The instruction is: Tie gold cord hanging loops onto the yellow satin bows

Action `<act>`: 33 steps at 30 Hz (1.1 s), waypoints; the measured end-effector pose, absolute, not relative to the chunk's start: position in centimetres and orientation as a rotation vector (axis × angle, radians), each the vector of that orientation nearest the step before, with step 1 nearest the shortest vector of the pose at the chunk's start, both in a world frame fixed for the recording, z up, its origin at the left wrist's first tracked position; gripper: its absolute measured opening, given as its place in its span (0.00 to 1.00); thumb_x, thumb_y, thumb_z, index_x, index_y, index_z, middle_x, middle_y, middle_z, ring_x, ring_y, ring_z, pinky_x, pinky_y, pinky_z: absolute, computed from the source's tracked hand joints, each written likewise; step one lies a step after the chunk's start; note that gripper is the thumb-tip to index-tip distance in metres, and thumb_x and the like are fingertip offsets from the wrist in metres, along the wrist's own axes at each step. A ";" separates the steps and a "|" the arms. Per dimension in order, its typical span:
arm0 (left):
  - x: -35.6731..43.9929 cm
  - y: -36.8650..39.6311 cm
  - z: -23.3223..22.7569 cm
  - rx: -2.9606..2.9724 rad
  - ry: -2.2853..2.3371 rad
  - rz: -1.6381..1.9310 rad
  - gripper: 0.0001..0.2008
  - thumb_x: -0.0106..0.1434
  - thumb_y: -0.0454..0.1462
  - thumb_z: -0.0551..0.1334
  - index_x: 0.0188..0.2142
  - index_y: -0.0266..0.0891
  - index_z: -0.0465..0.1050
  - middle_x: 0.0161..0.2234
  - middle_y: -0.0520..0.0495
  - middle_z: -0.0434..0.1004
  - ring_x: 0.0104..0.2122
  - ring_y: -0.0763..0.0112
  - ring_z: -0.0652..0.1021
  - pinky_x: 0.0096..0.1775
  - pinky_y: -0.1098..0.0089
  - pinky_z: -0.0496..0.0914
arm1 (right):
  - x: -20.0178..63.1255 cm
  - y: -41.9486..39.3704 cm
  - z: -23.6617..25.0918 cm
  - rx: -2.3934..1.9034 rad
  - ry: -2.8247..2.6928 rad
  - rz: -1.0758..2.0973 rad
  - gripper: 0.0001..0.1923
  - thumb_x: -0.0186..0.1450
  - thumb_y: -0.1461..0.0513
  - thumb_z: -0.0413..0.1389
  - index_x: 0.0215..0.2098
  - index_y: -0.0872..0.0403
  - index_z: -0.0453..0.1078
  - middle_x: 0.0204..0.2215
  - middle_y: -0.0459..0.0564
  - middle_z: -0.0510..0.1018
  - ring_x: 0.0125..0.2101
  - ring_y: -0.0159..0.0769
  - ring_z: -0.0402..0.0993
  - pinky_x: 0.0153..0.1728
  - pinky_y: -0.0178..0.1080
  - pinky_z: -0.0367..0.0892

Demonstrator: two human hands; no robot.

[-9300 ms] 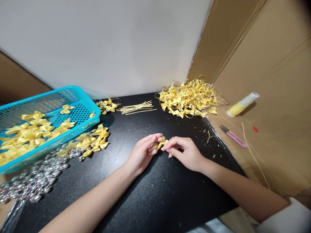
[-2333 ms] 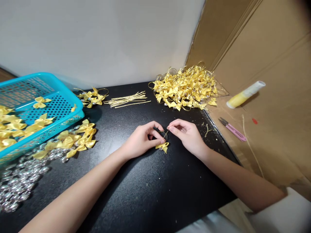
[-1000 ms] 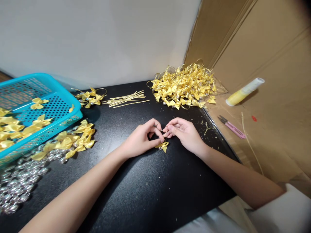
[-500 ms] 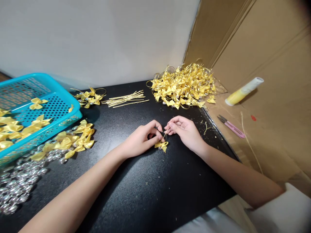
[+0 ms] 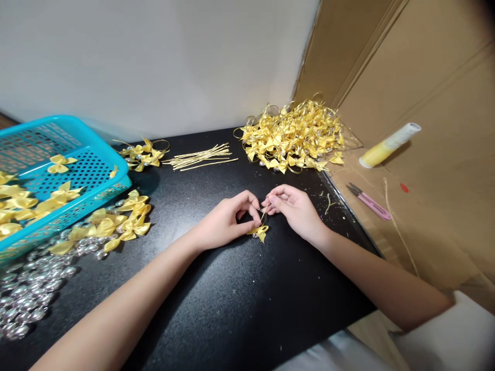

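Note:
Near the middle of the black table, a yellow ribbon bow point(image 5: 262, 235) with a silver bead beneath it hangs on a thin gold cord point(image 5: 264, 213). My left hand point(image 5: 226, 220) pinches thumb and finger together on the cord just above the bow, its fingertips partly covering the bow. Just to the right, my right hand point(image 5: 297, 210) is closed, thumb against fingers, on the upper part of that cord. The exact spot where the cord enters the right fingers is too small to make out.
On the left, a blue basket point(image 5: 127, 178) holds yellow bows, with silver beads point(image 5: 33, 293) and more bows point(image 5: 133, 221) beside it. Cut gold cords point(image 5: 204, 155) lie at the back beside a pile of bow ties point(image 5: 292, 136). Pink snips point(image 5: 369, 202) and a tube point(image 5: 389, 146) rest on cardboard.
My left thumb and fingertips have shifted slightly to the right and closed together above the bow, covering more of it. My right hand has hardly moved.

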State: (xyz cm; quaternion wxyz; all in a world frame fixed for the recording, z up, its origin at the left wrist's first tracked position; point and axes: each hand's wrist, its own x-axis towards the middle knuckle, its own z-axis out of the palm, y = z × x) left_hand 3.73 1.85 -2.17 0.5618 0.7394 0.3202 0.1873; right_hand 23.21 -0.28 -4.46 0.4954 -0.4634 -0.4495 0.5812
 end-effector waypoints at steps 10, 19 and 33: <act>3.8 1.8 -1.8 1.822 0.734 0.389 0.03 0.67 0.36 0.56 0.39 0.40 0.61 0.33 0.50 0.75 0.32 0.73 0.74 0.35 0.71 0.67 | 23.3 -0.2 -4.7 -1.143 -1.119 1.342 0.12 0.59 0.54 0.63 0.30 0.53 0.69 0.26 0.45 0.79 0.27 0.29 0.77 0.30 0.35 0.73; 3.8 1.9 -1.8 1.725 0.731 0.411 0.08 0.63 0.35 0.60 0.40 0.39 0.62 0.35 0.48 0.77 0.35 0.71 0.77 0.39 0.69 0.69 | 23.3 -0.2 -4.5 -1.146 -1.122 1.356 0.14 0.57 0.52 0.64 0.30 0.53 0.69 0.26 0.45 0.79 0.27 0.29 0.76 0.30 0.35 0.73; 3.7 1.7 -1.8 1.754 0.750 0.383 0.07 0.64 0.36 0.59 0.37 0.40 0.59 0.31 0.52 0.74 0.30 0.74 0.73 0.35 0.71 0.67 | 23.4 0.0 -4.7 -1.187 -1.131 1.282 0.13 0.59 0.53 0.62 0.31 0.54 0.69 0.26 0.47 0.79 0.23 0.28 0.73 0.18 0.30 0.62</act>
